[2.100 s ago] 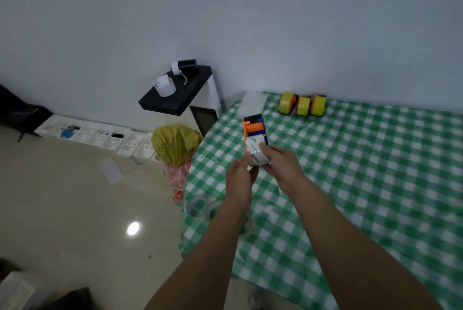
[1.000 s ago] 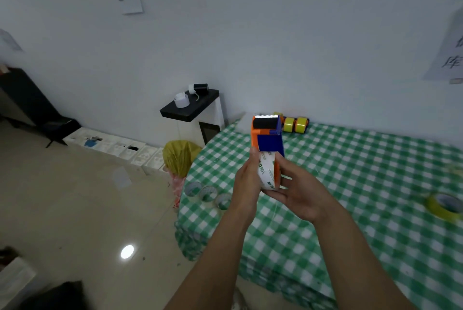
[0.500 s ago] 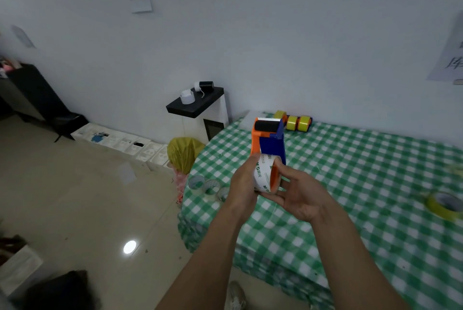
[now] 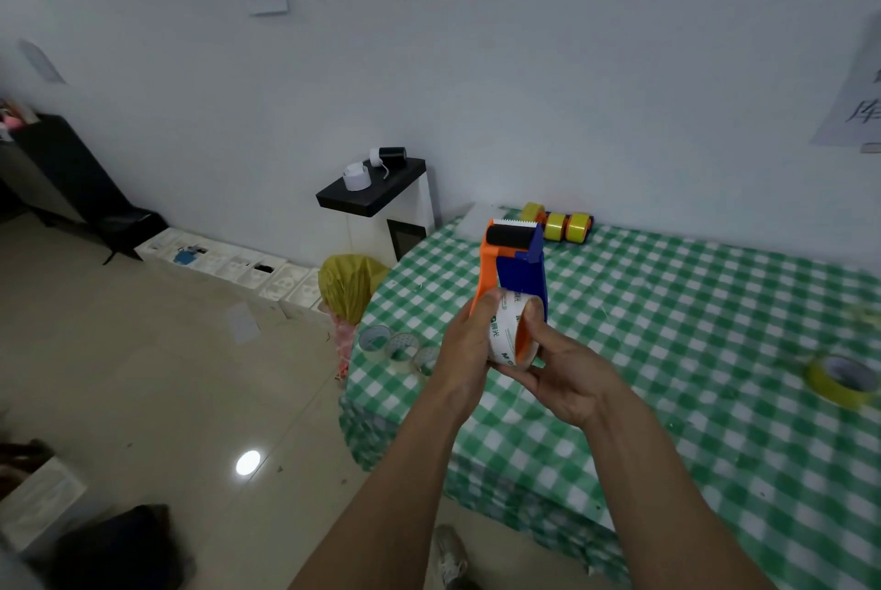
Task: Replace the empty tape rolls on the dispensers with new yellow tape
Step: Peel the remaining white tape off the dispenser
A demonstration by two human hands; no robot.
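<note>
I hold an orange and blue tape dispenser (image 4: 517,263) upright above the table's left corner. On its hub sits a white empty tape roll (image 4: 506,333) with green print. My left hand (image 4: 469,348) wraps the roll from the left, thumb on top. My right hand (image 4: 558,363) cups the dispenser's lower end from the right, thumb against the roll's open side. A new yellow tape roll (image 4: 841,377) lies flat near the table's right edge. Two dispensers loaded with yellow tape (image 4: 565,225) stand at the back by the wall.
The table has a green checked cloth (image 4: 691,303). Three clear empty rolls (image 4: 398,346) lie on its left corner. Left of the table are a yellow bag (image 4: 350,284), a black-topped stand (image 4: 376,194) and white trays (image 4: 229,263) on the tiled floor.
My head rose from looking down at the table, bringing the wall and the right yellow roll into view. The dispenser tipped upright, and my right thumb moved onto the white roll's side.
</note>
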